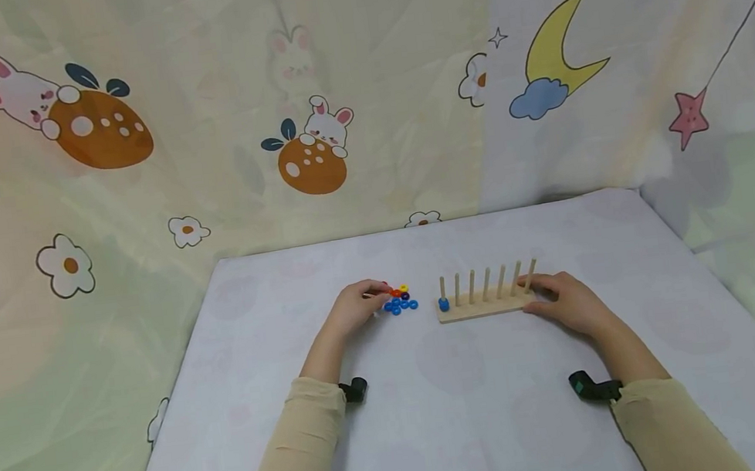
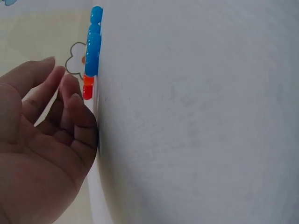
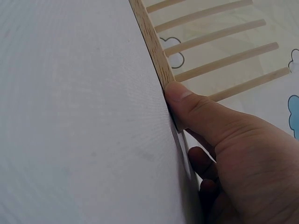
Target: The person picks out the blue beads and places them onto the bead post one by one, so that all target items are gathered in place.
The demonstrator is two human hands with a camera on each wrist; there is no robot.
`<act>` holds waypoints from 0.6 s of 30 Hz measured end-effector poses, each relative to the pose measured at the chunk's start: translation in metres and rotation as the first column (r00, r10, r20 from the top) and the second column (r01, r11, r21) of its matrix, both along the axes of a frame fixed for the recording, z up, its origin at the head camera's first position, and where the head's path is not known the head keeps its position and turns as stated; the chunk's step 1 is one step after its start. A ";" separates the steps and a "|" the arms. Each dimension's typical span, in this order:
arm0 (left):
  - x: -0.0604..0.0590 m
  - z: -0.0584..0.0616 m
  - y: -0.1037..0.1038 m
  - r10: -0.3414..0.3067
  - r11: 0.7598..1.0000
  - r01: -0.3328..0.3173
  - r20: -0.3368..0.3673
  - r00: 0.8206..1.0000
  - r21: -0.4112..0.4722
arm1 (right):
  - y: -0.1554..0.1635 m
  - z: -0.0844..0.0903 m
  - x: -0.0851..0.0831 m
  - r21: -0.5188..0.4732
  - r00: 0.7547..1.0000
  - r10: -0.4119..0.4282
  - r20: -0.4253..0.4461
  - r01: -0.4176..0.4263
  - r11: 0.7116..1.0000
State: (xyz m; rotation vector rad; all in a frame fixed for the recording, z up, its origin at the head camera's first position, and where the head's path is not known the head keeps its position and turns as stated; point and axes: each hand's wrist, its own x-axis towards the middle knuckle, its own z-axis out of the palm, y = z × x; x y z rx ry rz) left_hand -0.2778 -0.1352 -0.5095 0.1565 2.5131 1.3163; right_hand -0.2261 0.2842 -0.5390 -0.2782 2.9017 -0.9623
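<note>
While right fingers [image 1: 542,281] grip the pegboard [image 1: 484,308], beads [image 1: 404,305] lie beside left fingers [image 1: 371,287].

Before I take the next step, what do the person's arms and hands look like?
The left sleeve and right sleeve are long and beige. Beyond the cuffs, the left hand and right hand are ungloved. A black left wrist camera and black right wrist camera stick out inward; the right one has a greenish patch.
</note>
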 end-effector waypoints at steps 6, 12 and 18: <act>-0.001 -0.006 -0.003 0.008 0.999 -0.008 -0.008 1.000 -0.039 | 0.000 0.000 0.000 -0.001 1.000 -0.003 0.001 0.003 1.000; -0.001 -0.011 -0.005 -0.012 0.991 0.003 -0.066 0.998 -0.134 | 0.000 0.000 0.000 0.000 1.000 -0.008 0.004 0.008 1.000; 0.001 -0.011 -0.005 -0.053 0.987 0.041 -0.071 0.996 -0.157 | 0.000 0.001 0.000 0.001 1.000 -0.011 0.001 0.011 1.000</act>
